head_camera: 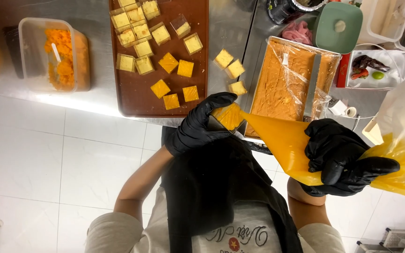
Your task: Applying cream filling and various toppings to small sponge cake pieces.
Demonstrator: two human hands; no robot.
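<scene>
Currently, both hands in black gloves and held apart. Left hand point(200, 125) clamped around a small clear square cup point(227, 117) filled with orange cream, cup tilted toward the bag tip. Right hand point(343, 159) clenched around the wide end of a clear plastic piping bag point(282, 138) full of orange cream; twisted bag tail point(399, 164) trailing out beyond the right hand. Narrow tip of bag touching the cup at the left fingertips. Just beyond the left hand: brown rectangular tray point(132, 93) carrying many small square cups point(142, 47), some pale yellow, some orange. Between tray and right hand: three loose pale-yellow cups point(230, 70) on the steel counter point(94, 93). Beyond the piping bag, between the two hands: rectangular metal pan point(287, 79) of orange cream, covered with wrinkled clear film. Well to the outer side of the left hand: clear plastic tub point(52, 54) with orange pieces inside. Beyond the right hand: green lidded container point(338, 26) and white tray point(376, 70) with small dark, red and green items. White tiled floor point(48, 164) below both hands.
</scene>
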